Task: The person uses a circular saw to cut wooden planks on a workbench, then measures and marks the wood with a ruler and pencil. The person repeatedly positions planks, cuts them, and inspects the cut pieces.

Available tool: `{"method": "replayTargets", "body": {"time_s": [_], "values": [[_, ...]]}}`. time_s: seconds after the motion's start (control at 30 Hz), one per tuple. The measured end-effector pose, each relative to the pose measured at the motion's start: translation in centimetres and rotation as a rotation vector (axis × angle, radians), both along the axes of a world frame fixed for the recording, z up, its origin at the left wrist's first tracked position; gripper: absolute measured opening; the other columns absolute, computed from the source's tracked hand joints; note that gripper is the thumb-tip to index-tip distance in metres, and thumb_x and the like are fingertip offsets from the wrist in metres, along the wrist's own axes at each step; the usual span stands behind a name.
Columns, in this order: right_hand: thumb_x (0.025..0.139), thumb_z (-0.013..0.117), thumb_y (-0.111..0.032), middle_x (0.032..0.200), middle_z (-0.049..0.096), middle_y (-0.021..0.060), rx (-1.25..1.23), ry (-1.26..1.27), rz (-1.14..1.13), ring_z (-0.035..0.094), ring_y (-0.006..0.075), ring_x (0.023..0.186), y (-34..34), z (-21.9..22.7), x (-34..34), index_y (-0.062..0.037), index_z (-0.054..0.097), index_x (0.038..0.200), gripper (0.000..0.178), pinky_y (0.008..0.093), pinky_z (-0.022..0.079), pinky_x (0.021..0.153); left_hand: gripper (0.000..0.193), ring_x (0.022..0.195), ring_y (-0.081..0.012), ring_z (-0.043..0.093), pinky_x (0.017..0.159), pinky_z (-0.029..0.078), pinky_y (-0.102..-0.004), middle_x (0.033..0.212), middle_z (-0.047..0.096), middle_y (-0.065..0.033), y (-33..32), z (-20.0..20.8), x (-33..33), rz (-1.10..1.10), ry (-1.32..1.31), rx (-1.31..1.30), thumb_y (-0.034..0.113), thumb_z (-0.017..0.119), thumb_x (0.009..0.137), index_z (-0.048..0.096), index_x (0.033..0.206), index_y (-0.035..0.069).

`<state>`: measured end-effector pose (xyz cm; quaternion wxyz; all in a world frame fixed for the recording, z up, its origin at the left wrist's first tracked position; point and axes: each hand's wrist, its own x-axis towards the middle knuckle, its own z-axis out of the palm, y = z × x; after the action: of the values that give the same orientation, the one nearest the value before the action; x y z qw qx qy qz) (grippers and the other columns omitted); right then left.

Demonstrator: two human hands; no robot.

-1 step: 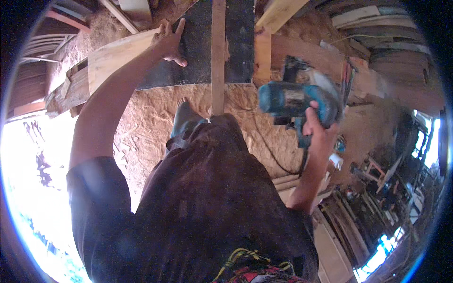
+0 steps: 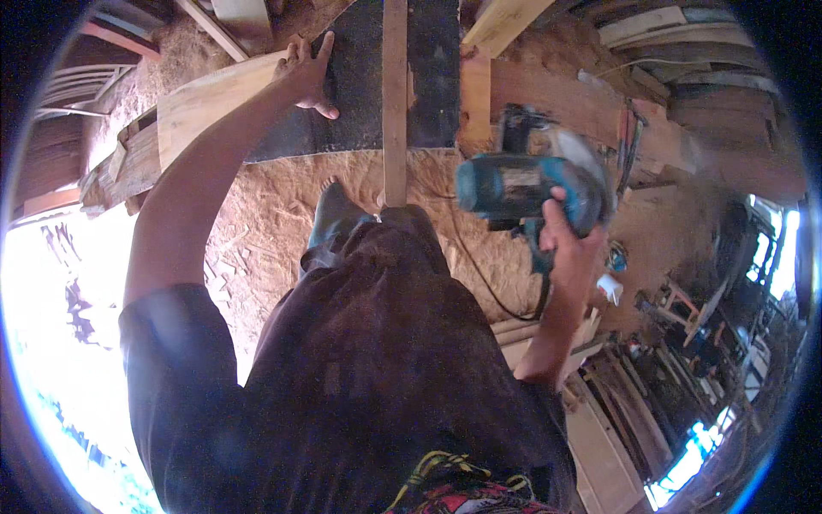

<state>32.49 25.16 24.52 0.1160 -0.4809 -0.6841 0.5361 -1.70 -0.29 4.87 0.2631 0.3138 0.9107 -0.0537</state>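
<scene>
My left hand [image 2: 308, 79] rests with spread fingers at the left side of a black-faced board [image 2: 360, 103]. A long narrow wooden strip [image 2: 395, 111] lies across that board and runs toward my body. Off to the right, my right hand [image 2: 572, 240] is wrapped round the handle of a teal and black circular saw [image 2: 514, 184]. The saw is held in the air, right of the board, slightly blurred. Its blade area is partly covered by a pale guard. A dark cord [image 2: 479, 278] hangs down from it.
A pale plank [image 2: 214, 98] lies under my left forearm. More timber [image 2: 505, 26] sits beyond the board, and stacked boards [image 2: 612, 411] stand at the lower right. Sawdust and wood chips cover the ground [image 2: 274, 206]. My bare foot [image 2: 330, 183] is just before the board.
My right hand has shifted the circular saw slightly to the left. My left hand keeps its place on the black board.
</scene>
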Motion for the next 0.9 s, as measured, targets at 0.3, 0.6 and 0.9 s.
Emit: {"method": "replayTargets", "body": {"time_s": [0.3, 0.6, 0.9], "values": [[0.087, 0.081, -0.01, 0.081, 0.066, -0.0011, 0.001, -0.057, 0.176, 0.052, 0.0065, 0.058, -9.3, -4.6, 1.3, -0.005, 0.073, 0.115, 0.029, 0.0238, 0.04, 0.052, 0.164, 0.148, -0.0597, 0.023, 0.113, 0.038, -0.0652, 0.161, 0.02, -0.0367, 0.9, -0.5, -1.0, -0.041, 0.054, 0.008, 0.061, 0.098, 0.048, -0.008, 0.165, 0.017], [0.089, 0.08, -0.007, 0.076, 0.059, -0.0027, -0.169, -0.017, 0.261, 0.052, 0.0061, 0.06, -11.7, -5.0, -2.5, -0.0021, 0.066, 0.123, 0.037, 0.0249, 0.041, 0.054, 0.162, 0.147, -0.0586, 0.025, 0.112, 0.039, -0.0635, 0.161, 0.02, -0.0355, 1.0, -0.1, -0.5, -0.003, 0.052, 0.053, 0.057, 0.1, 0.047, -0.003, 0.165, 0.016], [0.089, 0.078, -0.008, 0.069, 0.053, -0.0032, -0.346, -0.023, 0.208, 0.048, 0.0073, 0.055, -11.9, -4.3, -4.4, -0.0061, 0.059, 0.098, 0.021, 0.0251, 0.037, 0.051, 0.158, 0.142, -0.0534, 0.035, 0.107, 0.042, -0.0622, 0.152, 0.034, -0.0317, 1.0, 0.3, 0.3, 0.023, 0.101, 0.081, 0.054, 0.101, 0.047, 0.002, 0.165, 0.015]]}}
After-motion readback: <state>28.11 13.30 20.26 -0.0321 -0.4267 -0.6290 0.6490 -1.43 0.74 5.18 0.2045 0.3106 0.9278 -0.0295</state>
